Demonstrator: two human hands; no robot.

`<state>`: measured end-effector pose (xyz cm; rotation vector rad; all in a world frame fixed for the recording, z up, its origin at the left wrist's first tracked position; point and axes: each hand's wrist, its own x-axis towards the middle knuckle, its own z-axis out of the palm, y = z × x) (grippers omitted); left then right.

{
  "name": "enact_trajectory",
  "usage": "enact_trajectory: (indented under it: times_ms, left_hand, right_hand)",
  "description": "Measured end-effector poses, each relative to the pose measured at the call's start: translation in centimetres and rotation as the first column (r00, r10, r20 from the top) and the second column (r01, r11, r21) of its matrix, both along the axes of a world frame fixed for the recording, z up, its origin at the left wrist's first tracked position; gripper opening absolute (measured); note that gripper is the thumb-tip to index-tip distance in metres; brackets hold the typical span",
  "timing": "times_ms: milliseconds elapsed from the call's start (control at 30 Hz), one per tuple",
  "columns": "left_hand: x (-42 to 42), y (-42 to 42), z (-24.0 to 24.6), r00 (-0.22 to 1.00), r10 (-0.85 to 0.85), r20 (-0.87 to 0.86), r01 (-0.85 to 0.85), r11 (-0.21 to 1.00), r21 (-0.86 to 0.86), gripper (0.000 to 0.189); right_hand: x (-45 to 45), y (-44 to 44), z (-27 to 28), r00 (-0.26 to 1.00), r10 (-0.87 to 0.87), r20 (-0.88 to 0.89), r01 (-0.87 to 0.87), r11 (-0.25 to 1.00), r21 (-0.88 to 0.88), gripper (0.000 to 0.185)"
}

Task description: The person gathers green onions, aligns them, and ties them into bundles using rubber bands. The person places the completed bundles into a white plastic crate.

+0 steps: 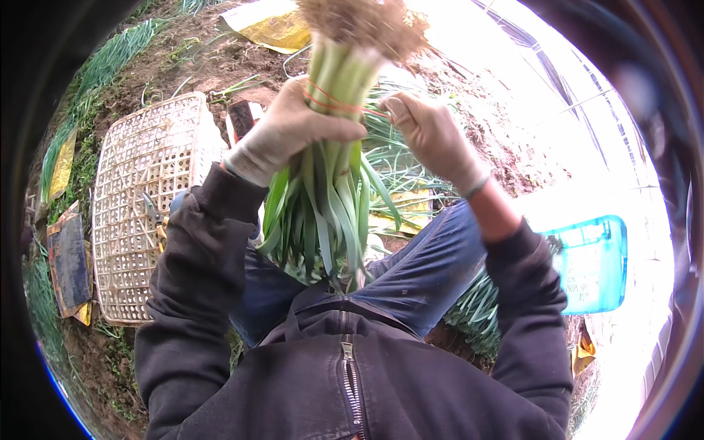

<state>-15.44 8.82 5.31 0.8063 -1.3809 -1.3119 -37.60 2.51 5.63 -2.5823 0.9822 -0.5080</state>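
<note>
A thick bundle of leek-like green stalks (330,82) is held roots up, its leaves hanging towards my lap. My left hand (300,129), in a pale knit glove, grips it round the stalks. Orange-red bands (333,104) circle the pale stems just above my left thumb. My right hand (426,132), gloved too, is to the right of the bundle. Its closed fingers pinch a red strand (377,113) stretched out from the stems. The soil-caked roots (363,25) at the top are blurred.
An upturned white plastic crate (148,159) stands at left, with pruning shears (151,209) on it. Loose green stalks (407,143) lie on the soil beyond my knees. More cut greens (478,313) lie beside my right thigh, near a blue plastic basket (597,264).
</note>
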Motion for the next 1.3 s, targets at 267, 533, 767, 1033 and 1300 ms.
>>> enact_trajectory:
  times_ms: [267,533,767,1033,1300]
  left_hand:
    - [1.2,-0.1,0.4,0.99,0.096,-0.107,-0.084,0.991,0.108,0.026]
    - [1.0,0.1,0.2,0.984,0.174,0.026,-0.174,0.985,0.003,0.028]
    - [2.1,1.0,4.1,0.949,0.316,0.001,-0.309,0.926,-0.217,0.029]
    - [1.7,3.1,12.2,0.987,0.158,-0.034,-0.152,0.838,-0.525,0.03]
    - [3.4,4.4,14.4,0.972,0.212,-0.099,-0.232,0.824,-0.516,0.044]
  right_hand:
    - [4.6,4.1,2.3,0.795,-0.084,0.6,0.226,0.96,-0.164,0.051]
    - [3.6,1.1,2.3,0.354,-0.057,0.934,0.113,0.993,0.018,0.005]
    - [-2.1,-1.1,2.6,0.84,-0.291,0.457,0.341,0.939,-0.029,0.137]
    - [6.4,2.1,7.3,0.509,0.565,0.649,-0.688,0.721,-0.088,0.106]
    - [5.1,6.3,10.4,0.458,0.389,0.799,-0.649,0.761,0.002,0.052]
